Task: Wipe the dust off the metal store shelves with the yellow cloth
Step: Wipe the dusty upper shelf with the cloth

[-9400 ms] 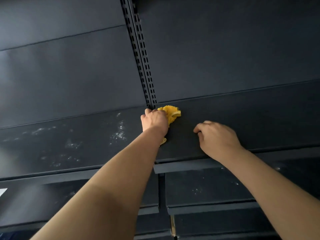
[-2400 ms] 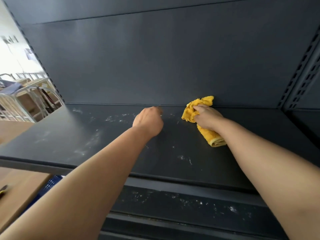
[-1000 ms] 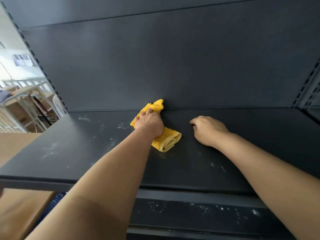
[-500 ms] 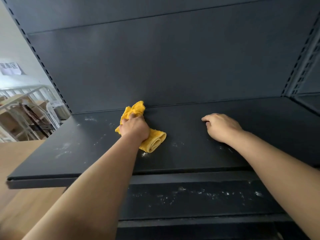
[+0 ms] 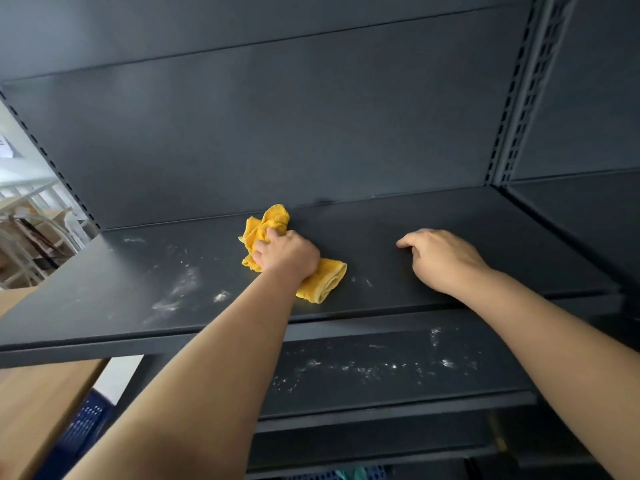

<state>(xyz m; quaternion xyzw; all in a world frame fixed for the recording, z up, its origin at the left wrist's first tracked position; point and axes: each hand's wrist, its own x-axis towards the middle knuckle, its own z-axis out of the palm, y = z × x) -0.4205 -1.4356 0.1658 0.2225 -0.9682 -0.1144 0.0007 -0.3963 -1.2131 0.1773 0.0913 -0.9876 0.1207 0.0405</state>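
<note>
Moved: yellow cloth [image 5: 325, 277] to left hand [image 5: 287, 252] | beneath palm, on shelf [image 5: 374, 244]

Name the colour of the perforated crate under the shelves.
The perforated plastic crate is blue; head view.

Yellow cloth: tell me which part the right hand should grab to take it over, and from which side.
Probably grip the yellow cloth by its rolled end, coming from the right along the shelf. That end sticks out bare from under the left hand, on the side facing the right hand, and its thick fold suits a pinch.
</note>
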